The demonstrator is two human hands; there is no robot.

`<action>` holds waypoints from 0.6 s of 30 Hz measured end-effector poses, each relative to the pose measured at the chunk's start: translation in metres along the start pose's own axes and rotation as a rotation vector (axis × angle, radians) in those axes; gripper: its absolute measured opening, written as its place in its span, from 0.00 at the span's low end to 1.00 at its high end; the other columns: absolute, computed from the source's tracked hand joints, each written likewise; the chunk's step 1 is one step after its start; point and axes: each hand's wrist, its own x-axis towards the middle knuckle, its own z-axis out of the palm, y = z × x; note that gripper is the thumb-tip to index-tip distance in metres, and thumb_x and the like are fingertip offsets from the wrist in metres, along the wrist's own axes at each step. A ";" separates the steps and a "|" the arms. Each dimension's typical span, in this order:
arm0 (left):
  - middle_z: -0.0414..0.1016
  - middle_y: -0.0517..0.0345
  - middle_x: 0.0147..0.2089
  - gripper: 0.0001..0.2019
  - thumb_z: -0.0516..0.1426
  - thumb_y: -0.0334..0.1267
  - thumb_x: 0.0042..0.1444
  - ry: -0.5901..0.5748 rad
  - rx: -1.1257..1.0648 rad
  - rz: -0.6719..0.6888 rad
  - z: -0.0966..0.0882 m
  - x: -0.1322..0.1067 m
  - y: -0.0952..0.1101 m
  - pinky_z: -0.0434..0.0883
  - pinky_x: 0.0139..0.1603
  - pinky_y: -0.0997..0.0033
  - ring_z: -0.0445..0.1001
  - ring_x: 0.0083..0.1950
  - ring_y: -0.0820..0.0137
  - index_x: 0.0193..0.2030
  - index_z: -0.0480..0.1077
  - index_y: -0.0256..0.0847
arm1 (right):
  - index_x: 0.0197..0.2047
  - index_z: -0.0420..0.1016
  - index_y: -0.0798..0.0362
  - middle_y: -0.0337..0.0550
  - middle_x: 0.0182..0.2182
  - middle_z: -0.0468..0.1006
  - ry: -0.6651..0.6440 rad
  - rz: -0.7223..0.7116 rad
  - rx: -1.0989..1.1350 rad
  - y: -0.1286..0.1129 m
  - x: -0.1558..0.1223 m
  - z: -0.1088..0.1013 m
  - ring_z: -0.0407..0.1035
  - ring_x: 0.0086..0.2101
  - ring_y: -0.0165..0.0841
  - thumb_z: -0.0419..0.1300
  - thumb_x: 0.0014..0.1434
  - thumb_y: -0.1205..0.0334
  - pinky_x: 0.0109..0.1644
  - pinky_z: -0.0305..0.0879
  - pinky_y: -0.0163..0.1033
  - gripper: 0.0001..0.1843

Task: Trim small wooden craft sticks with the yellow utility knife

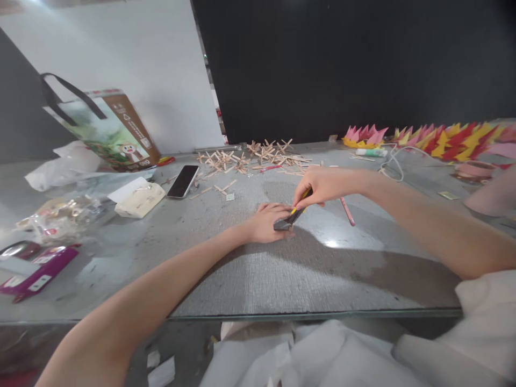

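Observation:
My right hand (318,185) grips a yellow and black utility knife (291,217), its tip angled down toward the table by my left hand. My left hand (266,221) lies flat on the grey tabletop (282,269), fingers closed and pressing down on something small that I cannot make out beneath them. A pink pencil (347,210) lies just right of the knife. Behind both hands sits a scattered pile of small wooden stick crosses (253,156).
A black phone (183,181) lies left of the sticks, beside a cream packet (140,200). A paper bag with a black handle (116,131), plastic bags and purple packages (36,271) fill the left. Coloured paper crowns (443,141), a glue tube (371,152) and a white cable (393,164) sit at the back right.

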 end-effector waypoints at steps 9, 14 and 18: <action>0.67 0.51 0.75 0.26 0.60 0.61 0.64 0.002 0.005 0.007 0.001 0.001 -0.001 0.55 0.73 0.44 0.62 0.75 0.50 0.61 0.74 0.49 | 0.46 0.90 0.43 0.36 0.25 0.82 -0.011 0.057 -0.010 -0.005 -0.002 -0.002 0.72 0.22 0.28 0.64 0.65 0.49 0.30 0.58 0.36 0.14; 0.67 0.51 0.74 0.23 0.61 0.59 0.64 -0.011 0.010 0.008 -0.001 0.001 0.001 0.56 0.72 0.44 0.62 0.75 0.49 0.58 0.75 0.48 | 0.46 0.90 0.43 0.36 0.22 0.80 -0.013 0.048 -0.015 -0.003 -0.001 -0.001 0.71 0.22 0.29 0.63 0.66 0.48 0.31 0.58 0.37 0.15; 0.68 0.51 0.74 0.22 0.61 0.59 0.64 -0.002 0.007 0.013 0.000 0.001 0.001 0.56 0.73 0.44 0.62 0.75 0.50 0.57 0.75 0.48 | 0.47 0.90 0.43 0.36 0.21 0.80 -0.013 0.046 -0.016 0.002 0.000 0.000 0.71 0.22 0.30 0.64 0.65 0.49 0.31 0.58 0.37 0.15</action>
